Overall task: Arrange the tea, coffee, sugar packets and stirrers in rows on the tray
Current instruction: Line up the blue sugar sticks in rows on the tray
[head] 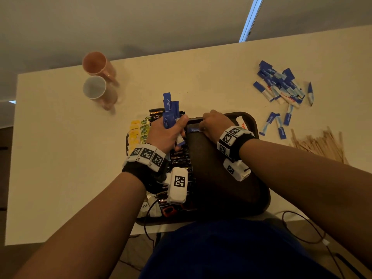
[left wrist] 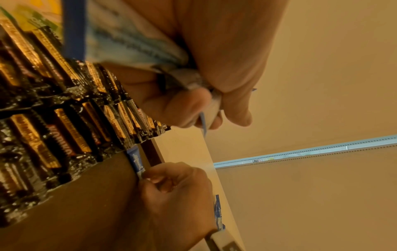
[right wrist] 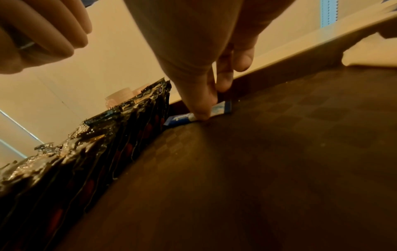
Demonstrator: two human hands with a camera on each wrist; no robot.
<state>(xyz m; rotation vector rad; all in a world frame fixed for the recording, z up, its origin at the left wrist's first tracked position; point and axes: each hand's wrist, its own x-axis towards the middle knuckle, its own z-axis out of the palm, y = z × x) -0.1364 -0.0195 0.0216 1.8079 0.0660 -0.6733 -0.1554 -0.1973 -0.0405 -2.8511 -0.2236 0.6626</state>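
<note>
A dark tray point(head: 225, 184) lies in front of me on the white table. Rows of yellow and green tea packets point(head: 138, 131) and black coffee sachets point(head: 180, 158) fill its left side. My left hand point(head: 171, 129) grips a bundle of blue-and-white sugar packets point(head: 170, 111) above the coffee row. My right hand point(head: 213, 123) pinches one blue sugar packet point(head: 194, 130) point(right wrist: 221, 108) flat against the tray floor at the far rim, right beside the coffee sachets point(right wrist: 107, 144). In the left wrist view the bundle point(left wrist: 128, 42) runs through my curled fingers.
A heap of loose blue sugar packets point(head: 281, 85) lies at the far right of the table, with a few more point(head: 277, 123) nearer the tray. Wooden stirrers point(head: 320, 143) lie piled at the right. Two pink cups point(head: 96, 77) stand at the far left. Cables point(head: 302, 228) hang at the near edge.
</note>
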